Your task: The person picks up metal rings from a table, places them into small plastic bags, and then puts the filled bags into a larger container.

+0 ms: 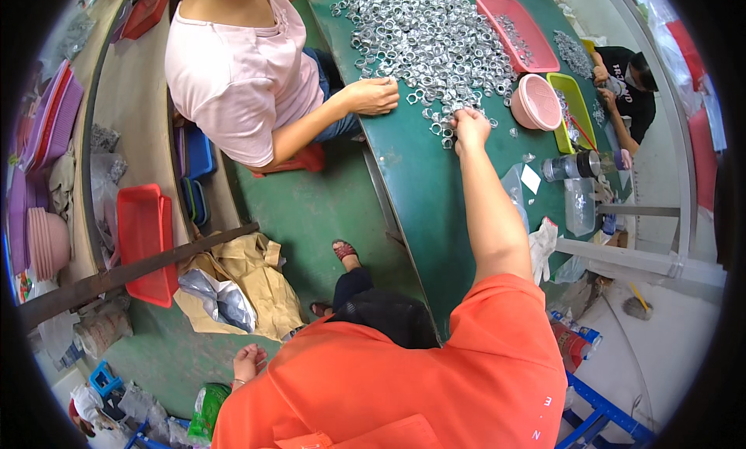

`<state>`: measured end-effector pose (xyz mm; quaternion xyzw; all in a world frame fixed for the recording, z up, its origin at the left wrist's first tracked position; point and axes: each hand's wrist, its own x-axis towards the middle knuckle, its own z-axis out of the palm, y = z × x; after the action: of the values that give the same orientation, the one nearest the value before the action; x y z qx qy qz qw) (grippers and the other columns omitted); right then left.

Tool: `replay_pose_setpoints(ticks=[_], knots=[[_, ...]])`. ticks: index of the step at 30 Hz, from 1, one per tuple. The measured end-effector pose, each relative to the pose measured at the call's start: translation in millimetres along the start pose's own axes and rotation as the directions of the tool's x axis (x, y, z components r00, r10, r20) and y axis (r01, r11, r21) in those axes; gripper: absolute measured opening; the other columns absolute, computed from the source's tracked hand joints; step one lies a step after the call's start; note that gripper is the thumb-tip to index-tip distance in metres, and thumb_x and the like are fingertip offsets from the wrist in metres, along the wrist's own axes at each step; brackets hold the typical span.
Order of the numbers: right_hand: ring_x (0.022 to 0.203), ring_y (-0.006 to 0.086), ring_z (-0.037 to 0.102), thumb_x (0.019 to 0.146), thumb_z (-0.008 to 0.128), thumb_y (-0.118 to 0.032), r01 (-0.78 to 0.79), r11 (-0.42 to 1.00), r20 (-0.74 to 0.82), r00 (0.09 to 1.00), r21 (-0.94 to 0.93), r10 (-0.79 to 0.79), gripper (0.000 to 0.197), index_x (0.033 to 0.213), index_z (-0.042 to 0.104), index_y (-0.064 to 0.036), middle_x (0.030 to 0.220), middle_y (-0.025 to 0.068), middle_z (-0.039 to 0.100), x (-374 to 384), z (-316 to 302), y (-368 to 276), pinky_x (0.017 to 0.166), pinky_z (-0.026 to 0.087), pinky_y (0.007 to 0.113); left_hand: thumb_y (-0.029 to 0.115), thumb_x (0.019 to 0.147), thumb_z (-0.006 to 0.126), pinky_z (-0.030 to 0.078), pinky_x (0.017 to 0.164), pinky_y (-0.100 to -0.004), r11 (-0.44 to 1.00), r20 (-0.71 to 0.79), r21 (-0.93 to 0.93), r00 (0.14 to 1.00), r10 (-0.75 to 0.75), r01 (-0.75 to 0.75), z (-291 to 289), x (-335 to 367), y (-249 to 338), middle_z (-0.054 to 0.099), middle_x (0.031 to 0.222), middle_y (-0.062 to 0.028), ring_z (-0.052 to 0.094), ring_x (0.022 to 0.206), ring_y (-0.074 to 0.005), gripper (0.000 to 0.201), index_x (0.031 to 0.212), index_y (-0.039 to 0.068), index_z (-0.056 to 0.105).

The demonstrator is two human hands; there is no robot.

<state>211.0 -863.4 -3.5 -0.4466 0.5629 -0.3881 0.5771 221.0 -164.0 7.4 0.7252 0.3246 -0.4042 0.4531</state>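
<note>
A large heap of small silvery metal rings (pixel 423 41) covers the far part of the green table (pixel 420 193). My right hand (pixel 470 129) reaches to the heap's near edge, its fingers pinched together among the rings; what they grip, if anything, is hidden. Several loose rings lie just left of those fingers. A round pink basket (pixel 536 102) stands to the right of this hand. Down at my left side, away from the table, my left hand (pixel 249 362) is held with curled fingers, and whatever may be in it does not show.
A person in a pink shirt (pixel 233 84) sits at the table's left edge, one hand by the heap. Another person (pixel 625 92) works across the table. A pink tray (pixel 517 33), a yellow-green basket (pixel 573 111), and a bottle (pixel 571 166) are rightward. Red baskets (pixel 145 243) stand left.
</note>
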Motion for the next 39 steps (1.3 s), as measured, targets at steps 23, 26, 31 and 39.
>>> replay_pose_setpoints(ticks=[23, 26, 31, 39], knots=[[0.086, 0.0227, 0.059, 0.072, 0.066, 0.003, 0.340, 0.743, 0.814, -0.315, 0.577, -0.488, 0.021, 0.092, 0.059, 0.0004, 0.101, 0.0152, 0.060, -589, 32, -37, 0.074, 0.047, 0.029, 0.001, 0.085, 0.056, 0.053, 0.079, -0.0298, 0.280, -0.049, -0.848, 0.594, 0.803, -0.449, -46, -202, 52, 0.059, 0.100, -0.0112, 0.061, 0.090, -0.0188, 0.030, 0.114, -0.001, 0.048], [0.090, 0.0209, 0.057, 0.077, 0.064, 0.000, 0.251, 0.815, 0.815, -0.425, 0.523, -0.393, 0.016, 0.093, 0.062, 0.0022, 0.105, 0.0141, 0.057, -615, 31, -20, 0.081, 0.043, 0.029, -0.003, 0.083, 0.056, 0.053, 0.079, -0.0304, 0.200, -0.174, -0.853, 0.624, 0.761, -0.482, -72, -209, 20, 0.057, 0.101, -0.0110, 0.060, 0.090, -0.0186, 0.030, 0.111, -0.001, 0.047], [0.096, 0.0182, 0.054, 0.080, 0.060, 0.004, -0.145, 0.987, 0.872, -0.474, 0.063, -0.125, 0.013, 0.093, 0.062, 0.0042, 0.108, 0.0114, 0.051, -659, 19, -4, 0.084, 0.044, 0.028, -0.002, 0.081, 0.056, 0.051, 0.074, -0.0291, 0.113, -0.244, -0.864, 0.604, 0.759, -0.491, -106, -218, -18, 0.055, 0.101, -0.0100, 0.058, 0.091, -0.0175, 0.027, 0.106, 0.001, 0.046], [0.097, 0.0176, 0.053, 0.076, 0.064, 0.006, -0.136, 0.987, 0.840, -0.521, 0.090, -0.149, 0.014, 0.089, 0.064, 0.0020, 0.105, 0.0113, 0.054, -699, 1, 14, 0.083, 0.046, 0.028, 0.012, 0.085, 0.056, 0.033, 0.041, -0.0187, 0.165, -0.017, -0.963, 0.661, 0.750, -0.212, -144, -231, -59, 0.055, 0.083, -0.0068, 0.048, 0.058, -0.0090, 0.013, 0.087, 0.008, 0.043]])
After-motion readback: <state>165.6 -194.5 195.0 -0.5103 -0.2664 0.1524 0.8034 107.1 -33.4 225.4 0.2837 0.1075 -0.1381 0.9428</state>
